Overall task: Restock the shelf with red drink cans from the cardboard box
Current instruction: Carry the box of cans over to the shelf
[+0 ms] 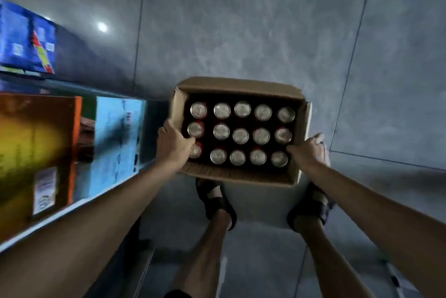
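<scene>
The left hand [172, 143] and right hand [307, 150] clasp opposite walls of the brown cardboard box [239, 85], probably heavy with silver-topped red cans [241, 136].

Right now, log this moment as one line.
left hand: grips cardboard box left wall | right hand: grips right wall | red cans: upright in box

Matt cardboard box [237, 85], shiny metal can tops [241, 135] (silvery) — glossy floor [241, 20]

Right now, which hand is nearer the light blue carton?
Left. The left hand holds the box side facing the carton; the right hand holds the opposite side.
</scene>
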